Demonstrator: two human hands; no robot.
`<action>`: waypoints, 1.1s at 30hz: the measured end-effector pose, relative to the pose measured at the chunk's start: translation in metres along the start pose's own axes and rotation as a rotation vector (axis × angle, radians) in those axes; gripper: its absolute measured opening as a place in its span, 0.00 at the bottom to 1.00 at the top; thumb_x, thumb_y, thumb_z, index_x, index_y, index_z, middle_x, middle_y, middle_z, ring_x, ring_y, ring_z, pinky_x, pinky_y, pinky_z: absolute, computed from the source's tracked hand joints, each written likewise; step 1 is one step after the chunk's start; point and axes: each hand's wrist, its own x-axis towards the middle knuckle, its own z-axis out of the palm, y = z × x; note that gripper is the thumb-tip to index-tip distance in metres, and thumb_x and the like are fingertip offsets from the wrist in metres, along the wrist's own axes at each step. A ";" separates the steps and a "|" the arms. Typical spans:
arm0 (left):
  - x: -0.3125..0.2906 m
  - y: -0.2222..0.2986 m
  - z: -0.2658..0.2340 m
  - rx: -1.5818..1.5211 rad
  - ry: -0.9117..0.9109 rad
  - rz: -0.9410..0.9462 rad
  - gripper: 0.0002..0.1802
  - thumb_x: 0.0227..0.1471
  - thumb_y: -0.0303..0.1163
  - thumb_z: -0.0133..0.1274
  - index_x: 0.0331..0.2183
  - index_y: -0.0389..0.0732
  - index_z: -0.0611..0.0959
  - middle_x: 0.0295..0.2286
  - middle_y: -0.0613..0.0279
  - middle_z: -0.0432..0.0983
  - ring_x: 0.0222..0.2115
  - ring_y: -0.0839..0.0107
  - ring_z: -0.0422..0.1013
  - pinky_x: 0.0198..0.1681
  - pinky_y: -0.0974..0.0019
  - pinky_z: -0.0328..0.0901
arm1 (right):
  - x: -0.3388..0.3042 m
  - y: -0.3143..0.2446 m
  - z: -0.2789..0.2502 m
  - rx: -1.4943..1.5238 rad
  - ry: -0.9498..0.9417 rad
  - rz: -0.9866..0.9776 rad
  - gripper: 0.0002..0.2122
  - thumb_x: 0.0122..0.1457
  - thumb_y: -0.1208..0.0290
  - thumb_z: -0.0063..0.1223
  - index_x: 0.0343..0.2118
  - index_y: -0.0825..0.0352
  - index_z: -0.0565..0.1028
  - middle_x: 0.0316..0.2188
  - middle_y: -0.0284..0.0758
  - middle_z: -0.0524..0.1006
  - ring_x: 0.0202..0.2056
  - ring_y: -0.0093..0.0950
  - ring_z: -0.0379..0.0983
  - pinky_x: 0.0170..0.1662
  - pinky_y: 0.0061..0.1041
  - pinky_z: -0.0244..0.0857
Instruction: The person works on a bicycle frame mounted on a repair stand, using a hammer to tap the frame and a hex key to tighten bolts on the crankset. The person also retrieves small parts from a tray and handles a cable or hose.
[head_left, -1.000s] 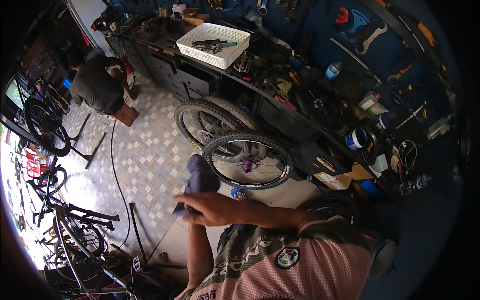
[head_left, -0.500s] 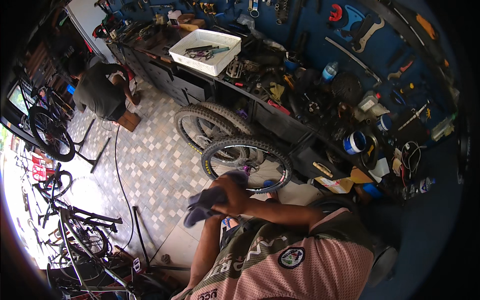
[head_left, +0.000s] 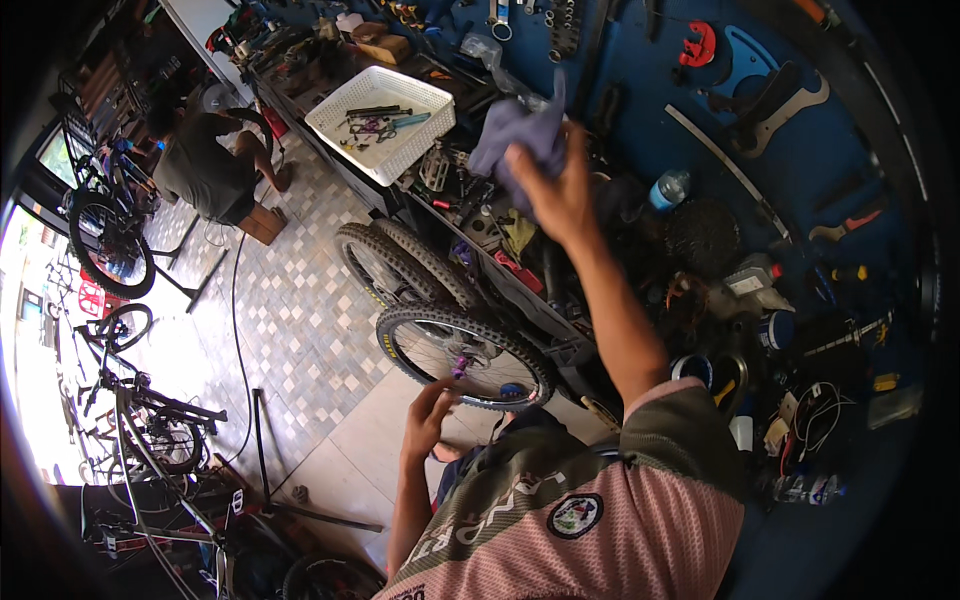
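Note:
My right hand [head_left: 562, 195] reaches out over the workbench, its thumb and fingers around a bunched purple-grey rag [head_left: 518, 142]; the rag is slightly smeared by motion. My left hand [head_left: 428, 420] is low in front of my body, fingers loosely bent and apart, with nothing seen in it. Just beyond that hand stands a bicycle wheel [head_left: 462, 318] with a knobbly black tyre and a purple hub. More tyred wheels [head_left: 372, 262] lean behind it, against the bench front. The left fingertips overlap the near wheel's lower edge in view; whether they touch it I cannot tell.
A white perforated basket [head_left: 400, 150] of small tools sits on the cluttered workbench [head_left: 345, 165]. Tools hang on the blue wall [head_left: 640, 95]. A person [head_left: 210, 165] crouches at the far left. Bicycles [head_left: 165, 440] stand left, with a black hose [head_left: 240, 345] across the tiled floor.
My hands, earlier together around the rag in front of my body, have parted. The right one has carried the rag up and forward over the bench; the left stays low, without it.

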 end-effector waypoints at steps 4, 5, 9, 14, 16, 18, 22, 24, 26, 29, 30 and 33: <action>-0.064 -0.059 -0.009 0.013 0.270 -0.247 0.23 0.69 0.45 0.53 0.55 0.39 0.80 0.43 0.54 0.84 0.42 0.66 0.81 0.43 0.63 0.73 | 0.085 0.028 -0.090 -0.484 0.245 -0.080 0.28 0.59 0.57 0.68 0.55 0.68 0.70 0.41 0.44 0.82 0.44 0.38 0.80 0.49 0.36 0.72; -0.074 -0.069 -0.009 -0.002 0.313 -0.313 0.23 0.68 0.46 0.53 0.54 0.39 0.81 0.43 0.54 0.84 0.41 0.66 0.81 0.43 0.63 0.73 | 0.104 0.046 -0.119 -0.567 0.314 -0.115 0.28 0.58 0.57 0.69 0.55 0.68 0.71 0.40 0.45 0.82 0.44 0.41 0.80 0.50 0.39 0.72; -0.081 -0.082 0.003 -0.074 0.420 -0.423 0.24 0.67 0.48 0.54 0.53 0.39 0.82 0.41 0.54 0.84 0.40 0.65 0.81 0.41 0.63 0.73 | 0.104 0.114 -0.188 -1.393 0.350 -0.270 0.24 0.57 0.60 0.68 0.54 0.63 0.75 0.49 0.45 0.78 0.52 0.45 0.74 0.53 0.42 0.69; -0.053 -0.065 0.019 -0.111 0.504 -0.305 0.23 0.68 0.45 0.54 0.51 0.35 0.82 0.40 0.53 0.85 0.39 0.67 0.81 0.40 0.65 0.73 | 0.038 0.172 -0.207 -1.270 -0.385 -0.017 0.20 0.55 0.69 0.68 0.52 0.56 0.79 0.58 0.43 0.72 0.60 0.47 0.67 0.60 0.47 0.64; -0.053 -0.071 0.017 -0.158 0.493 -0.301 0.20 0.69 0.41 0.53 0.52 0.37 0.82 0.40 0.54 0.84 0.41 0.69 0.80 0.43 0.65 0.73 | -0.002 0.198 -0.195 -1.346 -0.480 -0.148 0.19 0.52 0.72 0.70 0.48 0.57 0.81 0.57 0.43 0.73 0.61 0.48 0.66 0.63 0.47 0.62; -0.024 -0.056 0.024 -0.058 0.349 -0.210 0.20 0.68 0.40 0.54 0.53 0.37 0.82 0.42 0.54 0.84 0.42 0.67 0.79 0.47 0.62 0.73 | -0.001 0.244 -0.249 -1.234 -0.309 -0.134 0.19 0.46 0.73 0.73 0.44 0.58 0.83 0.58 0.44 0.73 0.62 0.48 0.64 0.66 0.46 0.59; -0.029 -0.025 0.011 0.130 0.347 -0.100 0.21 0.67 0.43 0.56 0.50 0.35 0.83 0.41 0.55 0.84 0.42 0.67 0.78 0.49 0.60 0.72 | 0.015 0.268 -0.281 -1.038 0.026 -0.028 0.18 0.63 0.62 0.65 0.47 0.72 0.79 0.48 0.49 0.80 0.50 0.48 0.77 0.59 0.45 0.68; -0.021 -0.030 0.005 0.219 0.340 0.001 0.22 0.67 0.46 0.54 0.49 0.36 0.84 0.41 0.51 0.84 0.43 0.62 0.78 0.49 0.57 0.70 | 0.058 0.258 -0.321 -1.004 0.392 -0.209 0.22 0.64 0.58 0.64 0.50 0.75 0.77 0.45 0.54 0.80 0.47 0.48 0.79 0.51 0.44 0.74; -0.023 -0.034 0.003 0.183 0.386 0.066 0.25 0.66 0.49 0.54 0.47 0.34 0.85 0.38 0.47 0.84 0.41 0.56 0.80 0.47 0.54 0.71 | 0.089 0.237 -0.314 -0.953 0.498 -0.528 0.22 0.63 0.57 0.66 0.46 0.75 0.79 0.40 0.51 0.82 0.42 0.47 0.81 0.48 0.42 0.76; -0.047 -0.015 0.013 -0.204 0.372 -0.108 0.31 0.68 0.57 0.49 0.46 0.37 0.86 0.40 0.54 0.84 0.39 0.60 0.79 0.44 0.57 0.72 | 0.083 0.152 -0.188 -0.671 0.360 -0.559 0.21 0.64 0.57 0.67 0.46 0.73 0.80 0.38 0.46 0.84 0.34 0.38 0.83 0.36 0.33 0.79; -0.038 -0.007 0.014 -0.295 0.297 -0.060 0.34 0.68 0.60 0.46 0.52 0.38 0.83 0.46 0.54 0.82 0.44 0.62 0.78 0.47 0.58 0.72 | 0.073 0.119 -0.152 -0.491 0.233 -0.483 0.19 0.66 0.59 0.63 0.48 0.73 0.79 0.41 0.47 0.83 0.38 0.38 0.83 0.41 0.33 0.78; -0.013 0.033 0.020 -0.528 0.111 0.079 0.49 0.67 0.71 0.35 0.66 0.37 0.69 0.61 0.48 0.72 0.58 0.59 0.71 0.57 0.56 0.69 | -0.008 -0.006 -0.032 -0.499 -0.194 -0.435 0.18 0.72 0.64 0.54 0.56 0.73 0.75 0.50 0.47 0.80 0.52 0.40 0.78 0.57 0.35 0.70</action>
